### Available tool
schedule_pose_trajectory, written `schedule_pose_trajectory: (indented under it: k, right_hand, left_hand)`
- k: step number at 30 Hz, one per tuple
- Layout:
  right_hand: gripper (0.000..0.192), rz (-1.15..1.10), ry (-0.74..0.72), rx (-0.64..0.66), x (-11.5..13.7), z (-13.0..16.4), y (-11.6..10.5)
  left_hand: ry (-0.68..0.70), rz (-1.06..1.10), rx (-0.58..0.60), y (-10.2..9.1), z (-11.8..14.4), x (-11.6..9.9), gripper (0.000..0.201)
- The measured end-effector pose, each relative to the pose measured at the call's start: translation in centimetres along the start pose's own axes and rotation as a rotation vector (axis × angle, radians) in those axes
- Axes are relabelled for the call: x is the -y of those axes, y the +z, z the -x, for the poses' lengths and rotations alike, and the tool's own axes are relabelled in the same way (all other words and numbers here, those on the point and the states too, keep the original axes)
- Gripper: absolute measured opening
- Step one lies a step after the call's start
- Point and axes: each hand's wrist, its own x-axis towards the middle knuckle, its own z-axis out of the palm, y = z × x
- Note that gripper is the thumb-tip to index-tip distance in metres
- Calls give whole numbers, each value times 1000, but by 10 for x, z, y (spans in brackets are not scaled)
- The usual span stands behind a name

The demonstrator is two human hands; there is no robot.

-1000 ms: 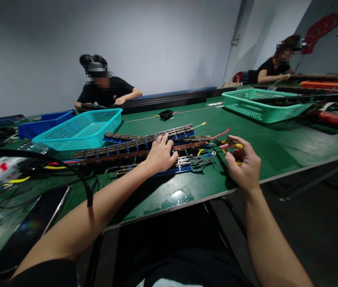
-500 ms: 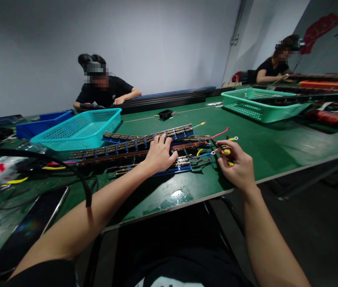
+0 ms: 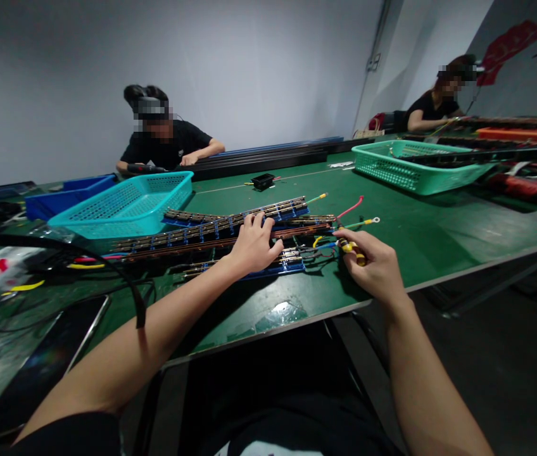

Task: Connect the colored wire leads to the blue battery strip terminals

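Head view, left hand (image 3: 252, 247) flat on terminal strips (image 3: 230, 229), right hand (image 3: 373, 266) gripping yellow-handled pliers (image 3: 351, 248)

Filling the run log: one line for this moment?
left hand: pressing terminal strips | right hand: gripping yellow-handled tool by wires | green table

The strips (image 3: 230, 231) lay on the table (image 3: 439, 234). A basket (image 3: 128, 202) sat just left of the strips, a phone (image 3: 54, 358) nearer and left, a second basket (image 3: 411, 164) far right, a socket (image 3: 263, 182) behind.
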Motion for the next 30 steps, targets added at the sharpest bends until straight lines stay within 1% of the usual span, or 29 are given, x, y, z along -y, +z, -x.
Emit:
schedule_pose_trajectory:
  k: [6,10,13,16,21,26,30]
  right_hand:
    - [47,76,-52,46,0,-1,0]
    - [46,47,-32,33,0,0,0]
    - [43,1,45,-21,0,2,1]
    - [40,14,105,-82,-1,4,3]
    - [38,-18,174,-100,-2,3,3]
    - [47,-31,199,-146,4,1,1]
    - [47,-106,177,-237,13,6,0]
  left_hand:
    - [16,6,-17,0,0,1,43]
    - [21,13,-22,-1,1,0,45]
    - [20,12,-26,-2,1,-1,46]
    - [17,7,-27,-2,1,-1,45]
    - [13,10,-29,-2,1,-1,46]
    - [2,9,-29,-2,1,-1,48]
    - [-25,-10,-30,-1,0,-1,48]
